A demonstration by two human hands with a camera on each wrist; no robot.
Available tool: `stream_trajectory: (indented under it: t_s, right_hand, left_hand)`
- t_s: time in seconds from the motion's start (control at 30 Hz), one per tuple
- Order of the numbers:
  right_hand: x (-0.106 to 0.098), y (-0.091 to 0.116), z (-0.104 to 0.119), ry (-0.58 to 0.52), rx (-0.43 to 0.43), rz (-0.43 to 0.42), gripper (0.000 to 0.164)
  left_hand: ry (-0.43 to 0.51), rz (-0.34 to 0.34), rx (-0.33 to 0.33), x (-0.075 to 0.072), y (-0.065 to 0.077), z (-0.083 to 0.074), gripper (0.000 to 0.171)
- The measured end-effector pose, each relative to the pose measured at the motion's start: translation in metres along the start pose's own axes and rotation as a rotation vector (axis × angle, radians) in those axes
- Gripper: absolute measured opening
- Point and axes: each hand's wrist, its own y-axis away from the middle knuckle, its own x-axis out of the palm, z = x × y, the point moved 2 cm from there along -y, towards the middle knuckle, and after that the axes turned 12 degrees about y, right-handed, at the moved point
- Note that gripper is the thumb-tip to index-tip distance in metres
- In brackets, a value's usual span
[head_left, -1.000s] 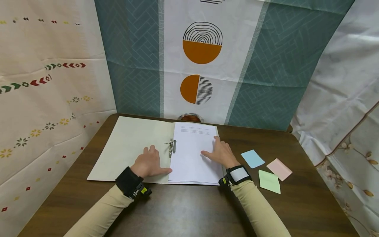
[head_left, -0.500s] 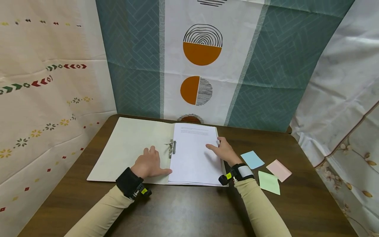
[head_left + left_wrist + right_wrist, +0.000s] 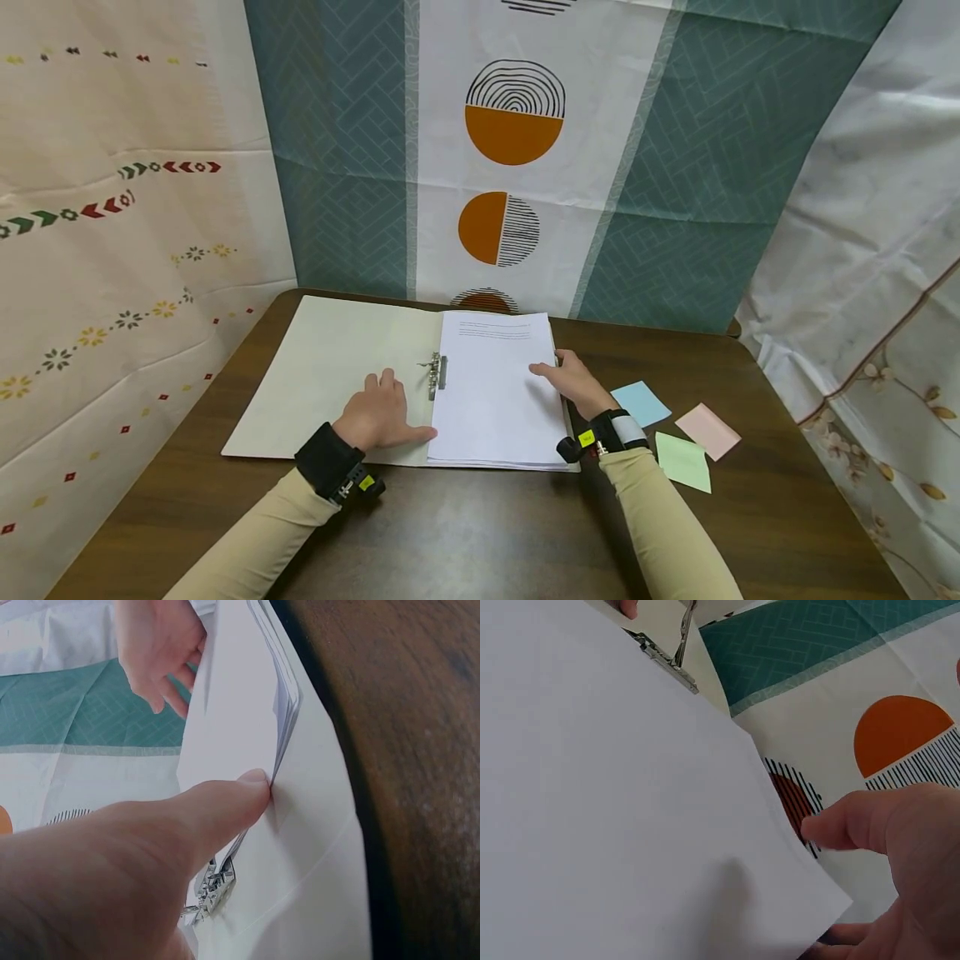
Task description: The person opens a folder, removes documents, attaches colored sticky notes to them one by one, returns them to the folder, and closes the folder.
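A cream lever arch file point(image 3: 337, 354) lies spread on the table, with a metal ring clip point(image 3: 435, 375) along its middle. White sheets of paper point(image 3: 487, 400) lie on its right side, with a few printed lines at the top. My left hand point(image 3: 381, 412) rests on the left cover, its thumb touching the inner edge of the sheets. At their right edge is my right hand point(image 3: 577, 385); its thumb stands over the paper, apart from it in the right wrist view. Its fingers point(image 3: 847, 941) are at the sheet's edge, partly hidden under it.
To the right lie three sticky notes: blue point(image 3: 641, 403), pink point(image 3: 708, 431) and green point(image 3: 682, 461). The dark wooden table point(image 3: 465, 533) ends at a patterned curtain point(image 3: 510, 233) behind the file. Other cloths hang at both sides.
My right hand has moved right, from over the paper to its right edge, and its fingers have gone to that edge. The left hand has stayed put.
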Motion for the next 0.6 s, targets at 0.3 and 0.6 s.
stream_trajectory:
  t_s: [0.3,0.6]
  right_hand:
    - [0.0053,-0.0028,0.001,-0.021,0.039,0.029,0.088]
    - [0.0103,-0.004,-0.0043,-0.021,0.059,0.032,0.071]
  left_hand:
    - [0.009,0.005,-0.007,-0.0004,0.0007,-0.0019,0.11]
    - [-0.005,0.004,-0.016,-0.0016,0.0004,-0.0012,0.11]
